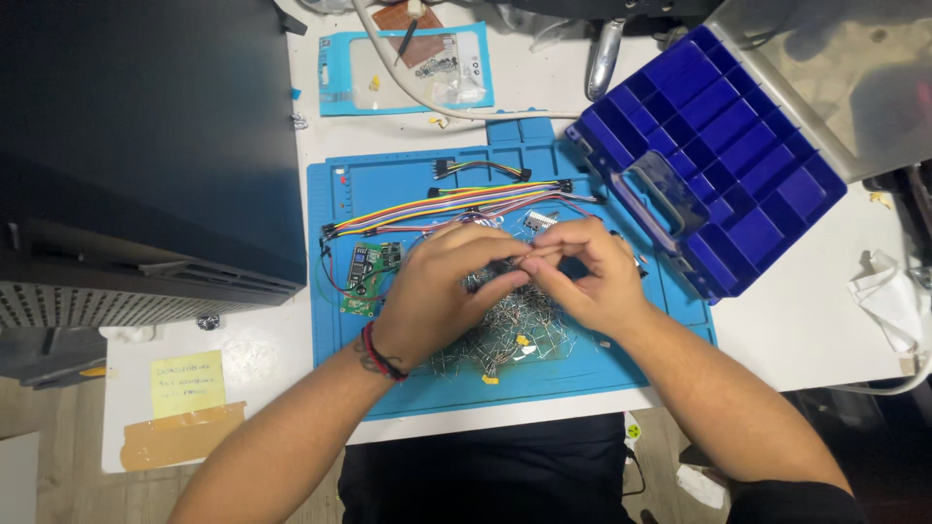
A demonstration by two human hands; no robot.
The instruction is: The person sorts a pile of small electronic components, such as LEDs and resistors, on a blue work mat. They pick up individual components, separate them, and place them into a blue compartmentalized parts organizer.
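Blue mat (602,374) carries a wire pile (505,330). My left hand (437,286) and right hand (592,272) pinch something small between fingertips; I'd grip gently.

Matt blue rubbery mat (602,364), bare-metal component leads (505,335)

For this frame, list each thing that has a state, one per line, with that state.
Left hand: fingertips pinched together with the other hand's, over the pile; what they grip is too small to tell.
Right hand: likewise pinched, fingers meeting the left's.
Blue organiser case: open, compartments facing up.
Pile of small wire-legged parts: loose, spread on the mat.
Ribbon jumper wires: lying flat across the blue mat.
Clear pouch: lying flat, holds small hardware.
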